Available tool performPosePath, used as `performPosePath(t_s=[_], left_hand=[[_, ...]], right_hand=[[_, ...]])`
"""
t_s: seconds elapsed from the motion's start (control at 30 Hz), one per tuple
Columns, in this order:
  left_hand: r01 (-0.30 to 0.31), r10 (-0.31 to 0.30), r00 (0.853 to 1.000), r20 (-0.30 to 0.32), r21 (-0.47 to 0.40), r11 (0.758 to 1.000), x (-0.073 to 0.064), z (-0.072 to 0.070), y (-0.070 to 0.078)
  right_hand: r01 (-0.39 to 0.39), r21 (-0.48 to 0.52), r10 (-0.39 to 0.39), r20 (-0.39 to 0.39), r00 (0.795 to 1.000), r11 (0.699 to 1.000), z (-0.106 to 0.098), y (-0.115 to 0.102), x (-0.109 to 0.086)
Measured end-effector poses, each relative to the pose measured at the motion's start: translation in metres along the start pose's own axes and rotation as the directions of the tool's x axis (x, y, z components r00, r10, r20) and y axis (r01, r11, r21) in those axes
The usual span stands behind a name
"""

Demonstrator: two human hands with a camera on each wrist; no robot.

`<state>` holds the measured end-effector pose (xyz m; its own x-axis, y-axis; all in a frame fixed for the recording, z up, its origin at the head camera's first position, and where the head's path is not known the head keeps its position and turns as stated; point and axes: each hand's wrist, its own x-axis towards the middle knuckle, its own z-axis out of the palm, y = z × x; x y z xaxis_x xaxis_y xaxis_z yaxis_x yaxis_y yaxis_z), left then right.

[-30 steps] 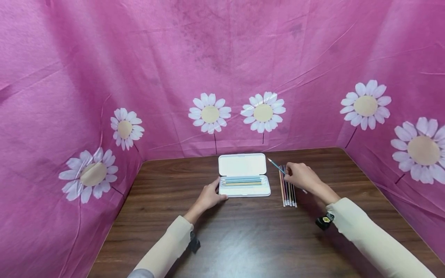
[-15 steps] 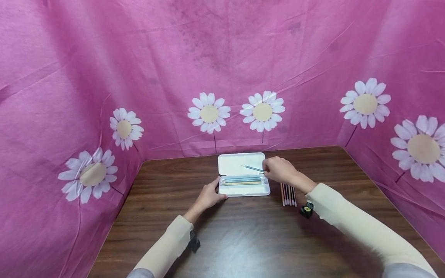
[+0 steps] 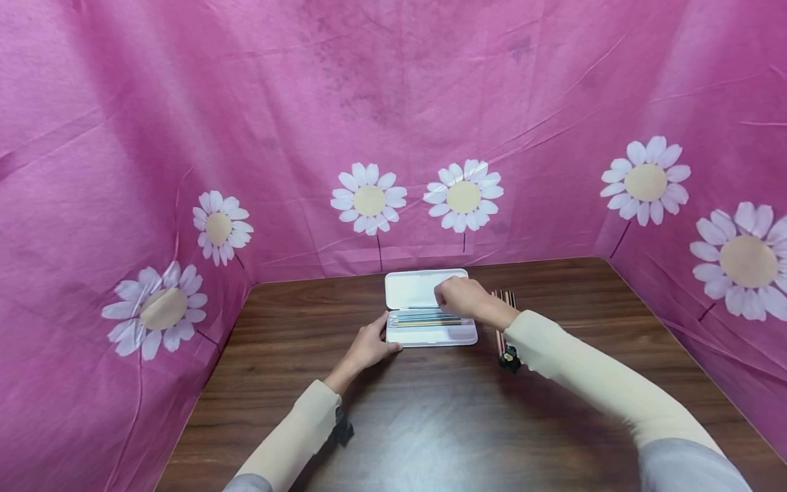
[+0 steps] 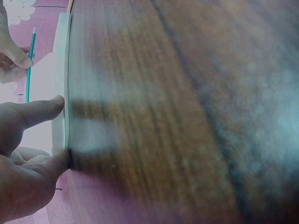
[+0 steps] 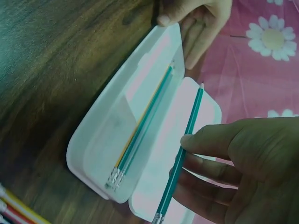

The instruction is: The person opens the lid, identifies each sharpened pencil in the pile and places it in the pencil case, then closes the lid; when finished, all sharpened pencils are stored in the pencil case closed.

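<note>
A white pencil case [image 3: 430,339] lies unfolded on the table, its lid [image 3: 408,290] tipped back on the far side. Several teal and yellow pencils [image 5: 145,122] rest lengthwise in its tray. My left hand [image 3: 367,345] grips the left end of the case, the thumb at the near corner. Over the lid, my right hand [image 3: 464,298] pinches a teal pencil [image 5: 193,112] between thumb and fingers. The right wrist view shows its sharpened tip pointing toward my left hand and its eraser end nearest the camera. From the head view, my right hand hides that pencil.
Right of the case lies a row of loose pencils [image 3: 510,298], partly covered by my right wrist and sleeve. The brown wooden table [image 3: 399,410] ends at a pink cloth [image 3: 277,102] with white flowers, hanging behind and on both sides.
My right hand has carried the teal pencil leftward from the loose row to above the case lid. My left hand has stayed at the left end of the case.
</note>
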<state>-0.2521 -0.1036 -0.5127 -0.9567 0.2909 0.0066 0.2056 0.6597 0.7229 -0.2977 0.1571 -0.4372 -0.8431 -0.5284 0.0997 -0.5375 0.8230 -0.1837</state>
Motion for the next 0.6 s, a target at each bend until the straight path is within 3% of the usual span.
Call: performPosePath(t_s=[0.17,0.6], left_hand=[[-0.007,0.007,1.000,-0.001,0.000,1.000,0.001,0.001,-0.001],[-0.009,0.009,1.000,-0.002,-0.004,1.000,0.002,0.001,-0.001]], right_hand=[[0.025,-0.013,-0.024,0.044,0.999,1.000,0.008,-0.009,0.008],[-0.004,-0.037,0.008,0.101,0.995,0.999,0.032,-0.016,0.022]])
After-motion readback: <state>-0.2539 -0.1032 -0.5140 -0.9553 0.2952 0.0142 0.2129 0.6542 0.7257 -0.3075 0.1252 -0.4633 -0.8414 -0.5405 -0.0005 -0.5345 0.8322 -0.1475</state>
